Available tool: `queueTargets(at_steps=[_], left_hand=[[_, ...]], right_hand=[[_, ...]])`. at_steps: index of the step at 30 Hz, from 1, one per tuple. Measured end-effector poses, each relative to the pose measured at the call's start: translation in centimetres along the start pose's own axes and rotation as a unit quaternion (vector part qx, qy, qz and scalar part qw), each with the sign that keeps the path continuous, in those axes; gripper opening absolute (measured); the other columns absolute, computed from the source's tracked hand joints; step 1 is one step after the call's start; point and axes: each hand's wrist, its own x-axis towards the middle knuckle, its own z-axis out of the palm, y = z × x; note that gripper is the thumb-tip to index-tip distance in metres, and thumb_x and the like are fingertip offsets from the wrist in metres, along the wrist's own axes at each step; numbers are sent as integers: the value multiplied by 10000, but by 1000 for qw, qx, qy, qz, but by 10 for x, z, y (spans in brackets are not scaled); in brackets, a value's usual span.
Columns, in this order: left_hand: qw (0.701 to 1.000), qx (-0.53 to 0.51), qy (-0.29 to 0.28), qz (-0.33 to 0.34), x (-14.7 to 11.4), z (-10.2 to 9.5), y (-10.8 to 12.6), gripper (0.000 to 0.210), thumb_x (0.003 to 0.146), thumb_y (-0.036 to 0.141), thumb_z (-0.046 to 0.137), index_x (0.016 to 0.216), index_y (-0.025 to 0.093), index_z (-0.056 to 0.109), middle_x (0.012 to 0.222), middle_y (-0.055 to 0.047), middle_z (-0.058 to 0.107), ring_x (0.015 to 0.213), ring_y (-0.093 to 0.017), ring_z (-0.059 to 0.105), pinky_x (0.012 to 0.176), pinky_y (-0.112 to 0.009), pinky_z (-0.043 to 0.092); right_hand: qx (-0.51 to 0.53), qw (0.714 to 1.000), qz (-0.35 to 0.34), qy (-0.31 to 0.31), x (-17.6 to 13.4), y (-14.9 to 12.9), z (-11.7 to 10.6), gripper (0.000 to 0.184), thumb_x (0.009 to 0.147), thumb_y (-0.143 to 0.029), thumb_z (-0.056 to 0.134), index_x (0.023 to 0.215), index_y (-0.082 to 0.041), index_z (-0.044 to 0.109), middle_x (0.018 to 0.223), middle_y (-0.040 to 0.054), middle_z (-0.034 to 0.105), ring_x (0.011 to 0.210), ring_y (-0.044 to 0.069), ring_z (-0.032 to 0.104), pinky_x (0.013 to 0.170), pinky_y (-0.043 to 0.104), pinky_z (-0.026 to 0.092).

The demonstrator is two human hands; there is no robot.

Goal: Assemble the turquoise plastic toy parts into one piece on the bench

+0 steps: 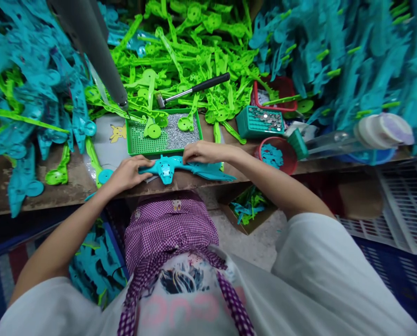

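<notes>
A blue plastic part [166,168], long with a wing-like right end, lies across the front of the wooden bench. My left hand [129,175] is closed around its left end, fingers on top. Fingertips of my right hand [204,153] are pinched together and touch the part right of its middle; anything small between them is hidden. Just behind stands a green tray [129,140] with a perforated base, holding many small silver metal pieces and a few lime green plastic parts [154,130].
Heaped lime green parts [183,56] and blue parts [334,51] cover the back. A hammer [194,88] lies on them. A grey rod-shaped tool [103,56] points down from upper left. At right are a teal basket [246,128], a red bowl [288,163] and a clear bottle [334,142].
</notes>
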Motion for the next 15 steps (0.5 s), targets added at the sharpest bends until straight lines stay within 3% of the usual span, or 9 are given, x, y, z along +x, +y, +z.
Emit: queueTargets(at_steps=[4,6,8,11,15], left_hand=[[1000,0,-2,3,-1,-1,1,339,849,357,645,1130,177,706,1102,-95,710,991,-241,667,920,-396,526],[1000,-2,-1,8,-1,-1,1,332,852,352,642,1125,175,706,1107,-97,709,1001,-242,664,929,-402,525],[1000,-7,3,10,-1,0,1,323,853,349,640,1119,179,708,1110,-96,707,1003,-240,663,932,-404,525],[1000,-16,3,8,-1,1,0,315,851,354,641,1112,193,710,1102,-86,705,1000,-237,661,929,-403,528],[1000,-18,-1,-5,-1,1,0,324,854,369,633,1124,202,704,1112,-83,699,1010,-235,657,945,-409,523]], right_hand=[[-2,998,53,46,-3,-6,6,191,904,-226,526,1085,-163,527,1082,102,585,895,161,508,804,308,413],[-22,994,96,51,-1,-11,6,161,880,-212,557,1028,-175,507,1054,94,581,871,162,492,771,298,396],[-55,985,161,8,7,-18,2,73,867,-198,571,916,-187,518,925,61,594,801,157,484,716,290,365],[-109,961,244,-74,24,-33,-11,111,812,-180,645,790,-189,536,727,16,568,698,146,471,656,287,319],[-118,950,260,-127,36,-40,-22,118,783,-155,672,757,-181,559,555,-27,511,599,128,487,647,279,334]])
